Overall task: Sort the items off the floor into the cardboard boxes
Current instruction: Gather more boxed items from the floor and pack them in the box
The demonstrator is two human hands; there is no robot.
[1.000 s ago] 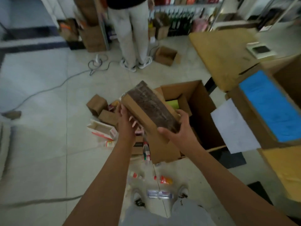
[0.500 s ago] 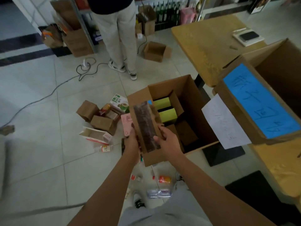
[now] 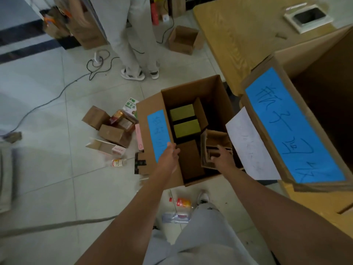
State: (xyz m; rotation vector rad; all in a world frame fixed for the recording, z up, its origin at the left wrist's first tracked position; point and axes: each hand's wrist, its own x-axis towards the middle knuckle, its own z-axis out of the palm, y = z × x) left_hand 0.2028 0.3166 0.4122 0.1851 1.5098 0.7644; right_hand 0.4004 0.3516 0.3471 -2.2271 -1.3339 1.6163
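Nearest, an orange-labelled bottle (image 3: 181,202) lay on the floor (image 3: 57,178). Beyond it the left grip (image 3: 171,156) rested against the left flap of the open cardboard box (image 3: 191,90); whether it pinched the flap could not be told. The right grip (image 3: 222,158) was curled on the near end of a brown carton (image 3: 215,138), low in the box's right side. This looked like the placing step. Next called for letting go, then reaching left for the small cartons (image 3: 114,133) farther out.
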